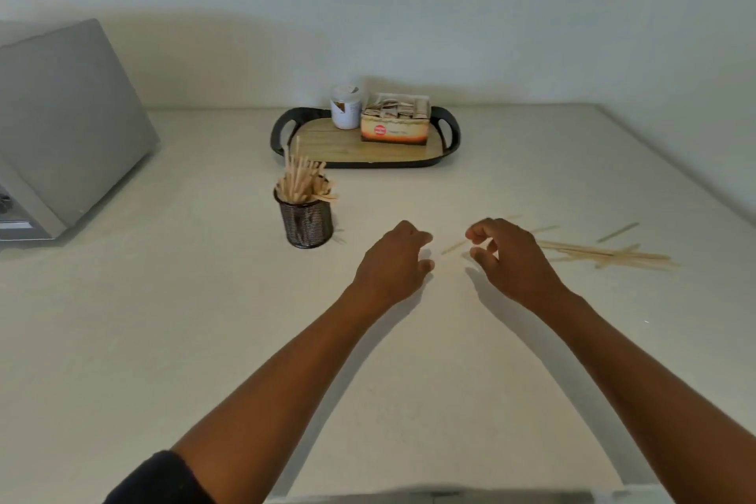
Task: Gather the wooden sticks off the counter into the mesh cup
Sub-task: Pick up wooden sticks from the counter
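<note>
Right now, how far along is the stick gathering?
Partly done. The mesh cup already holds a bunch of upright sticks. In hand: nothing clearly; the right hand hovers with curled fingers over a loose stick, and the left hand is beside it. Left: the scattered sticks on the counter.

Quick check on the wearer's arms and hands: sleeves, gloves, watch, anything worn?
Both forearms are bare from the elbow down. The left hand and right hand wear no gloves, and no watch, ring or band shows on either. The only clothing in view is a dark sleeve at the left elbow, at the bottom edge of the picture.
</note>
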A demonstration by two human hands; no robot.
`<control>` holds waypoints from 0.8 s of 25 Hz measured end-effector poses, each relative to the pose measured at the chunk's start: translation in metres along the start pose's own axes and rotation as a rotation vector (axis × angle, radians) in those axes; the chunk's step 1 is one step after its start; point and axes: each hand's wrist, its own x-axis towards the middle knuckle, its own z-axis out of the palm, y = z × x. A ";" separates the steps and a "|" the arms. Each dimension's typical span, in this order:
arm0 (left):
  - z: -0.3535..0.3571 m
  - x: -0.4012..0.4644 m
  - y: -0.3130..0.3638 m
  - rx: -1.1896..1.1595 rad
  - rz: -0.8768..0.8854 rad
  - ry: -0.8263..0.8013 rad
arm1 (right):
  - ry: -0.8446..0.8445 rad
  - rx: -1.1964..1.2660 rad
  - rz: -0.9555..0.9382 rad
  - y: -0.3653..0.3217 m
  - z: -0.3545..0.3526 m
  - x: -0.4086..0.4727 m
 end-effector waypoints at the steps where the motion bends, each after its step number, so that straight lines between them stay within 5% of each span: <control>1: 0.010 0.004 0.005 0.016 -0.009 -0.035 | -0.005 -0.022 0.030 0.015 -0.006 -0.012; 6: 0.038 0.024 0.022 0.146 -0.080 -0.028 | 0.035 -0.088 0.180 0.074 -0.043 -0.055; 12: 0.055 0.054 0.037 0.008 -0.123 0.039 | 0.136 -0.207 0.382 0.146 -0.087 -0.076; 20: 0.081 0.082 0.068 0.026 0.013 0.072 | 0.016 -0.199 0.444 0.203 -0.109 -0.051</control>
